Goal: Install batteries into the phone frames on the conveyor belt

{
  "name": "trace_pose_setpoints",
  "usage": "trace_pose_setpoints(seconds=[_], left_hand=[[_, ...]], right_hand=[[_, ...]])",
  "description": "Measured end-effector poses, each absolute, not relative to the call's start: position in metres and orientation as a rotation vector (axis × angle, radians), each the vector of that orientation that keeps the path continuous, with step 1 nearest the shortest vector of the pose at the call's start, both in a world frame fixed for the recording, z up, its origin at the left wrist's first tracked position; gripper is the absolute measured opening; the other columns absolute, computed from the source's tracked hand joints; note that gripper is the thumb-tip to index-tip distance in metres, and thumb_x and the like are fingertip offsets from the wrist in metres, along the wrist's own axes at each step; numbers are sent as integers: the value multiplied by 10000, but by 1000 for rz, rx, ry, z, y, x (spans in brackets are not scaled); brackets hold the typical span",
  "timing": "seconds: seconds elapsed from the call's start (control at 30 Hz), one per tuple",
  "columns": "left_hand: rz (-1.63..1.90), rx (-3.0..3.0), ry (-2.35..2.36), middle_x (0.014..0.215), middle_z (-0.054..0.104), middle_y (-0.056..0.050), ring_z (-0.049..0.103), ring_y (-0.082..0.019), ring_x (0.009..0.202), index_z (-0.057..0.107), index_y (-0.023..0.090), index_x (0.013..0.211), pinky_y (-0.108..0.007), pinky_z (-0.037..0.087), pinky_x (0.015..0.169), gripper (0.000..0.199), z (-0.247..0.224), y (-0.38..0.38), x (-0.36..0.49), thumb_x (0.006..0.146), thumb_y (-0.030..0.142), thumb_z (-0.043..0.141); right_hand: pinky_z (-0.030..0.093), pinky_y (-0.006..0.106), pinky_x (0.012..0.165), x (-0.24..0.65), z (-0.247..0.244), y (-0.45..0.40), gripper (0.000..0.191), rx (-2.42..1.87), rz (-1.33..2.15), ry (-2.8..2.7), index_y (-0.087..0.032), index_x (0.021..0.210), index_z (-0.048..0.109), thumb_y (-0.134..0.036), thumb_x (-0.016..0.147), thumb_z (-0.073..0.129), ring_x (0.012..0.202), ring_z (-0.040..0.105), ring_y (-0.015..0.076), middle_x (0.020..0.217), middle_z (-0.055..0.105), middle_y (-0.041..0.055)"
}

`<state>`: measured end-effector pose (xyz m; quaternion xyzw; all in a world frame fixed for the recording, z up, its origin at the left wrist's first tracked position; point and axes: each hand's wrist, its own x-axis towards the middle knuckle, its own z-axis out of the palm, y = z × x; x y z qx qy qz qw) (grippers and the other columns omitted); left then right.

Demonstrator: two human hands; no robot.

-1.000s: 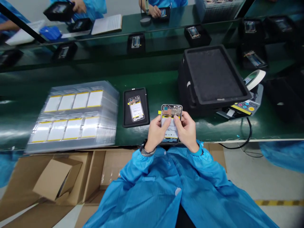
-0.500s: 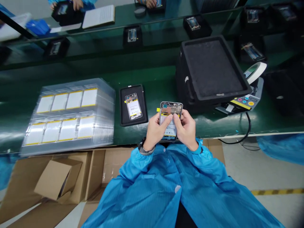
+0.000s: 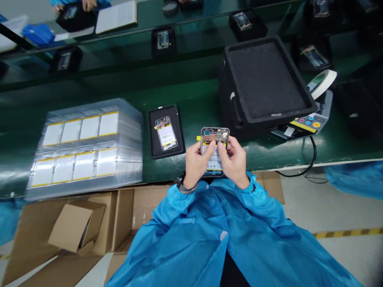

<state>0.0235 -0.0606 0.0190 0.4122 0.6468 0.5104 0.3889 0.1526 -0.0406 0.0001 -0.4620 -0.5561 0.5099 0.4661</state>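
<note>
Both my hands grip a smartphone frame [image 3: 215, 136] just above the front edge of the green belt. Its circuit board shows at the far end, and a white battery with yellow tape [image 3: 214, 159] lies below it. My left hand [image 3: 196, 162] holds its left side, and my right hand [image 3: 235, 162] holds its right side. Both thumbs press near the battery's upper edge. To the left, another phone [image 3: 166, 133] lies in a black tray [image 3: 151, 133]. Further left stands a clear stack of packaged batteries [image 3: 85, 149].
A black foam-lined tray [image 3: 265, 79] stands right of my hands, beside a white tape roll [image 3: 324, 83] and a button console [image 3: 308, 125]. Black trays with phones line the far belt. A co-worker's hand [image 3: 88, 4] is at the top. Cardboard boxes [image 3: 77, 227] lie below the bench.
The view has drifted, so the bench items sit slightly higher and further left in the picture. My hands keep their hold on the phone frame.
</note>
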Motion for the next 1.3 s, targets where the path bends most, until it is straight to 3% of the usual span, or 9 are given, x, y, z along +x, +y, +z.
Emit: trace_pose_setpoints(seconds=[0.17, 0.4, 0.73, 1.17, 1.3], left_hand=[[1286, 1074, 1663, 647, 555, 6, 453, -112, 621, 629, 149, 684, -224, 366, 567, 428, 19, -62, 25, 852, 518, 767], [1268, 1074, 1649, 674, 602, 3, 473, -112, 624, 693, 140, 753, -221, 379, 570, 406, 18, -61, 26, 839, 529, 773], [1289, 1009, 1596, 663, 587, 4, 467, -110, 616, 667, 139, 726, -220, 384, 561, 433, 13, -60, 25, 837, 543, 779], [1243, 1064, 1680, 637, 574, 11, 456, -108, 601, 661, 145, 691, -221, 370, 554, 351, 14, -62, 25, 825, 455, 759], [1221, 1100, 1757, 616, 572, 15, 446, -106, 593, 651, 148, 670, -225, 346, 554, 313, 12, -63, 29, 830, 396, 754]], right_hand=[[583, 313, 739, 154, 1, -42, 366, -1083, 1299, -1346, -236, 1260, 630, -513, 1020, 617, 790, 699, 189, 1007, 753, 41], [543, 290, 668, 154, -3, -41, 322, -1099, 1225, -1345, -219, 1156, 635, -509, 1017, 623, 727, 671, 172, 893, 735, 23], [522, 285, 691, 154, -7, -40, 232, -1099, 1171, -1384, -222, 1108, 622, -439, 1027, 616, 717, 647, 162, 839, 690, 0], [538, 301, 728, 153, -12, -46, 219, -1078, 1185, -1368, -232, 1114, 622, -433, 1027, 613, 778, 653, 171, 910, 701, 21], [529, 284, 688, 151, -11, -46, 206, -1095, 1152, -1314, -223, 1021, 627, -426, 988, 651, 743, 649, 162, 873, 708, 15]])
